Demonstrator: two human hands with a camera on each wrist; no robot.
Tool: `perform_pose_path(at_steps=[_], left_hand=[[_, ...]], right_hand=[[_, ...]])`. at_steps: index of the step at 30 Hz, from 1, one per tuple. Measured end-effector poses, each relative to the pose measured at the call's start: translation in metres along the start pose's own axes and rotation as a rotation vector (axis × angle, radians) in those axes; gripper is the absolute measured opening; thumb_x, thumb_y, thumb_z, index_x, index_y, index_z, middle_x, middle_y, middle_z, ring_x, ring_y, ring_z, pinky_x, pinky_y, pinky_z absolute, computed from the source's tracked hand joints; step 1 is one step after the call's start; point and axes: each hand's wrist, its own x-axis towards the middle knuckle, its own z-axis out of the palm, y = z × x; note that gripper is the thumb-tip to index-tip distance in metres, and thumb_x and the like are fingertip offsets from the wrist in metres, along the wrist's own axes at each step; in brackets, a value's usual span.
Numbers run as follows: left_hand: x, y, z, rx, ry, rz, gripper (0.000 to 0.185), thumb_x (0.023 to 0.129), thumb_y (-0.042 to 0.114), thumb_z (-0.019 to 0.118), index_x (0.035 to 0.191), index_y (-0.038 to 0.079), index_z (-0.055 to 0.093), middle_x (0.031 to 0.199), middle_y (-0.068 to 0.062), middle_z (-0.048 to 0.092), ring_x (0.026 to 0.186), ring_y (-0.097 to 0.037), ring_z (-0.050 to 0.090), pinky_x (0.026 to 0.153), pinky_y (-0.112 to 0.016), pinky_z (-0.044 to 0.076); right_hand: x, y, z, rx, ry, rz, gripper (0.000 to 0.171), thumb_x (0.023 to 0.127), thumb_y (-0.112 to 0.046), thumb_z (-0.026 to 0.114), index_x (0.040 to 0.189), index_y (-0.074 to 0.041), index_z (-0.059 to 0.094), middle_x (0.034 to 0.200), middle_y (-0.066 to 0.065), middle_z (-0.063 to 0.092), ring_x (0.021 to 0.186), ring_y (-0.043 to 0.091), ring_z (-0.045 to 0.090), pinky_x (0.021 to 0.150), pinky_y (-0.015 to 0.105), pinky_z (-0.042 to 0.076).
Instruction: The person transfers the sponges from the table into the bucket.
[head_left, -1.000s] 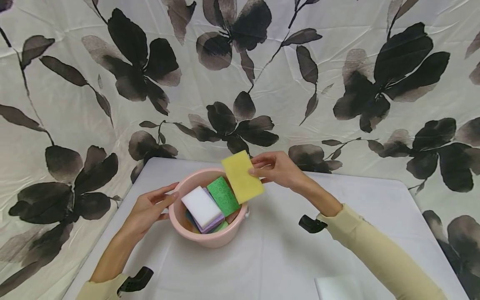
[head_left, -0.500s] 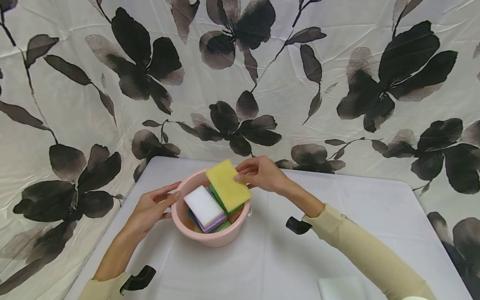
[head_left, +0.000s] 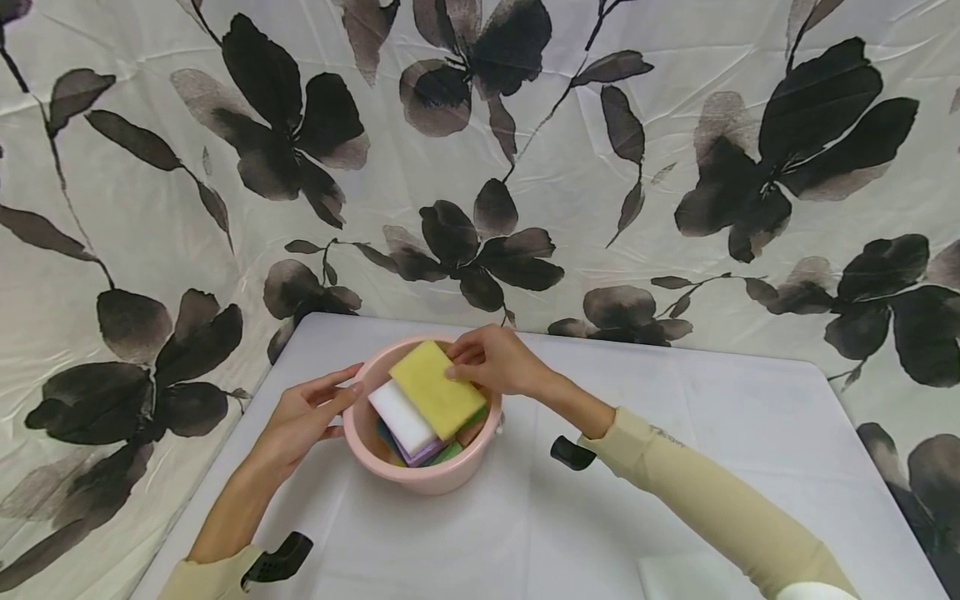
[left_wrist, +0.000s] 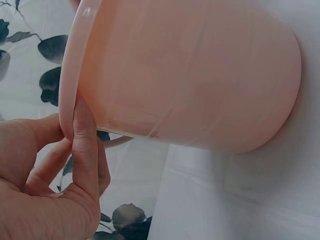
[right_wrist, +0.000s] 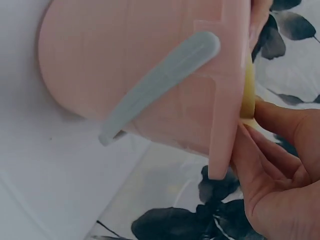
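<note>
Right hand [head_left: 491, 360] pinching flat yellow sponge [head_left: 436, 388] over smooth round pink bowl [head_left: 420, 473], left hand [head_left: 300, 418] open, fingertips touching rim.

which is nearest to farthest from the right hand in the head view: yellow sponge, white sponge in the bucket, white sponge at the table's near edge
1. Yellow sponge: pinched in the right hand, on top of the pile in the pink bucket.
2. White sponge in the bucket: just left of the yellow one, partly under it.
3. White sponge at the near edge: far off, at the table's near right.
</note>
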Motion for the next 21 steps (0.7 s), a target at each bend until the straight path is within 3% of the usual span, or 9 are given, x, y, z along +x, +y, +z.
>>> perform_pose_path(at_steps=[10,21], left_hand=[[-0.001,0.0,0.002,-0.002,0.001,-0.001,0.065,0.099,0.045,0.067,0.155,0.017,0.049,0.129,-0.016,0.061,0.099,-0.009,0.063,0.078,-0.025,0.06],[-0.006,0.001,0.003,0.005,0.003,-0.008,0.067,0.098,0.048,0.067,0.155,0.017,0.049,0.128,-0.016,0.062,0.095,-0.009,0.062,0.077,-0.025,0.06]], right_hand=[[-0.002,-0.005,0.009,-0.083,0.043,-0.042,0.015,0.094,-0.012,0.076,0.104,-0.001,0.075,0.096,0.008,0.076,0.085,0.013,0.07,0.079,0.022,0.057],[-0.021,-0.001,-0.006,-0.052,0.073,-0.104,0.019,0.097,-0.014,0.073,0.111,-0.001,0.074,0.103,0.007,0.074,0.094,0.017,0.068,0.084,0.024,0.056]])
